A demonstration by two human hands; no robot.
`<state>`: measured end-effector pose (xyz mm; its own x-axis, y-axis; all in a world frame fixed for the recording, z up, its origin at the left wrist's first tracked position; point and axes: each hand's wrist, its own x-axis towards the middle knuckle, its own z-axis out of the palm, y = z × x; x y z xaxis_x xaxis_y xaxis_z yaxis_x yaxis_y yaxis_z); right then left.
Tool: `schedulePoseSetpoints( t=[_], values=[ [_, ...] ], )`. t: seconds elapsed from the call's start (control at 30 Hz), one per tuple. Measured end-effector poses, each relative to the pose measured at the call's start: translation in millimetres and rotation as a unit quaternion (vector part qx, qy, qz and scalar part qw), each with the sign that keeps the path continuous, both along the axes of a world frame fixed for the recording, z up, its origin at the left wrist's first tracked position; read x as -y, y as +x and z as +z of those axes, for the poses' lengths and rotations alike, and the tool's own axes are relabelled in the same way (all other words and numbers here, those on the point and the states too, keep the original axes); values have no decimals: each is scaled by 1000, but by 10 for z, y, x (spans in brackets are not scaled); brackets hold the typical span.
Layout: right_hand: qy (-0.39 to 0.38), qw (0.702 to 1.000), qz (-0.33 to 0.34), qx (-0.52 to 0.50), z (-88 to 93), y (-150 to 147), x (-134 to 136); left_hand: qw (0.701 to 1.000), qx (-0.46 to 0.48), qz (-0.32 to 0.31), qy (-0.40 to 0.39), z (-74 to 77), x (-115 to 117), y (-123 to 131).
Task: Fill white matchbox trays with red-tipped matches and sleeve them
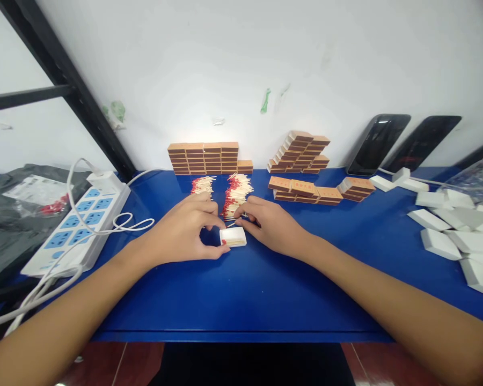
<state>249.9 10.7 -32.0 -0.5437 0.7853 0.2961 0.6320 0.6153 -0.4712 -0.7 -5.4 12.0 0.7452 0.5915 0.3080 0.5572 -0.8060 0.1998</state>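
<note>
Fingers, left hand [185,230]: pinch matchbox tray [234,236]; right hand [271,228]: pinch match [231,225] | tray axis left-right; heads leftward

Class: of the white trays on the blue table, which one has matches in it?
The white tray between the left hand and right hand; red-tipped matches lie in it. The trays heaped at the right show none.

head camera looks forward and down, seemingly close, over left hand [181,233], right hand [276,228] and table [245,292].
</note>
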Motion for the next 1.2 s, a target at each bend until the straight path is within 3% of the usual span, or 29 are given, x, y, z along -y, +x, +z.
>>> schedulePoseSetpoints(
  t=[0.43, 0.73, 1.0, 1.2],
  values=[
    [-41, 996, -31, 73, 155, -55, 71, 1000, -19, 7, -12, 22, 1, 2],
    [-38, 994, -18, 101, 357, -27, 294, 1000, -10, 6, -2, -20, -13, -1],
    [-44, 990, -8, 135, 354, -83, 363, 1000, -2, -6, 21, -57, -40, -14],
    [-48, 995, 11, 83, 366, -15, 327, 1000, 3, -9, 27, -61, -37, -18]
  ],
)
